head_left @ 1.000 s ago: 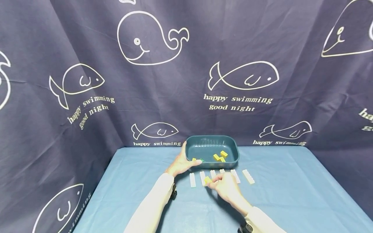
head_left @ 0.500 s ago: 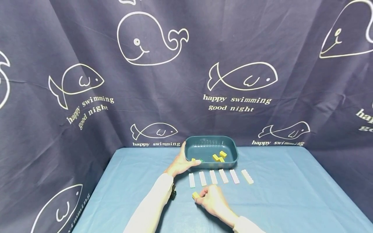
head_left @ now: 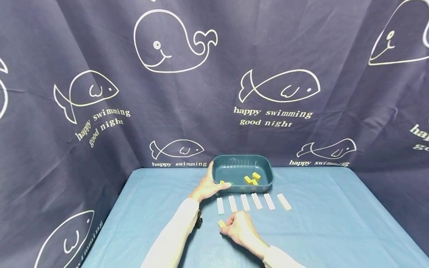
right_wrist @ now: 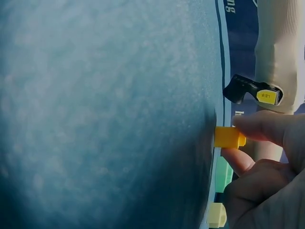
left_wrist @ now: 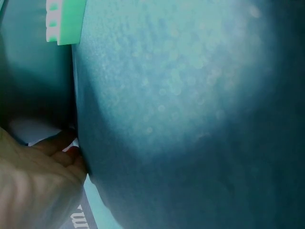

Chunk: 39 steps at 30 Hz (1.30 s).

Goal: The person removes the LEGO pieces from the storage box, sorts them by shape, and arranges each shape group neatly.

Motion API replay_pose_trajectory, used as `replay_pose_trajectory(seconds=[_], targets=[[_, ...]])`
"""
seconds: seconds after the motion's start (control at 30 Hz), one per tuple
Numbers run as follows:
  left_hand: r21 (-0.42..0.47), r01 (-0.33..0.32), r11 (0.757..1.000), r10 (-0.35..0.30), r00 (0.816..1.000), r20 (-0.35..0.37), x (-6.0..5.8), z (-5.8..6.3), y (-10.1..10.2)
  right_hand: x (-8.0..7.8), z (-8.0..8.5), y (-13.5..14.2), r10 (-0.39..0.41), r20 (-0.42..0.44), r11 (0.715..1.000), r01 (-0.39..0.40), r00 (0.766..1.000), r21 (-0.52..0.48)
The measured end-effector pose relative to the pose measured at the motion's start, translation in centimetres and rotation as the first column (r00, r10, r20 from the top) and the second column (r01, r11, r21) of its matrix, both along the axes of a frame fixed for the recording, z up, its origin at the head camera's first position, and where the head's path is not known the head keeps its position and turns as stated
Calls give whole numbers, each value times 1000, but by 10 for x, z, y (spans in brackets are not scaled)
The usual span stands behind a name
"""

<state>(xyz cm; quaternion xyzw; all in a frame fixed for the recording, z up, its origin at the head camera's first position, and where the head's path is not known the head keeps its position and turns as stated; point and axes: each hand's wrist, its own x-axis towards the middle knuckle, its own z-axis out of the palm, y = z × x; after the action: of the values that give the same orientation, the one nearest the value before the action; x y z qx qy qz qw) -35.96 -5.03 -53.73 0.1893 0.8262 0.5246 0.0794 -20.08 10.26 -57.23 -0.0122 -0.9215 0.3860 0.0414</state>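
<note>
Pinching a yellow brick clear of the row

Right hand [head_left: 242, 227] now pinches the yellow brick [head_left: 221, 223] down at the table [head_left: 318, 230], apparently touching it, nearer than the white bricks [head_left: 256, 201]. Left hand [head_left: 208, 186] still grips the teal tray [head_left: 268, 175].

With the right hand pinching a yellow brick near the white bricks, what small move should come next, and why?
Probably lower the small yellow plastic brick onto the blue tablecloth and release. The right hand pinches it low, in front of the row of long white bricks, at the row's left end. The left hand holds the rim of the dark teal plastic tray, where more yellow bricks lie.
</note>
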Motion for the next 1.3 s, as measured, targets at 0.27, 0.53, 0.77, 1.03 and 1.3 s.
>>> replay_pose_trajectory(seconds=[0.27,0.53,0.77,1.03,1.3], targets=[[-1,-2,1000,2,1000,4,1,2,0,-1,-5,1,22,18,1000,-22,1000,-3],[-14,-23,1000,23,1000,4,4,3,-1,-3,-10,0,59,21,998,-59,998,29],[-5,-19,1000,19,1000,20,5,6,-1,8,14,-1,99,-7,993,-99,995,-65],[3,-15,1000,15,1000,15,2,5,0,18,72,9,62,45,990,-56,997,-130],[20,1,1000,-2,1000,6,4,8,0,-10,92,44,-37,-4,996,36,999,-79]])
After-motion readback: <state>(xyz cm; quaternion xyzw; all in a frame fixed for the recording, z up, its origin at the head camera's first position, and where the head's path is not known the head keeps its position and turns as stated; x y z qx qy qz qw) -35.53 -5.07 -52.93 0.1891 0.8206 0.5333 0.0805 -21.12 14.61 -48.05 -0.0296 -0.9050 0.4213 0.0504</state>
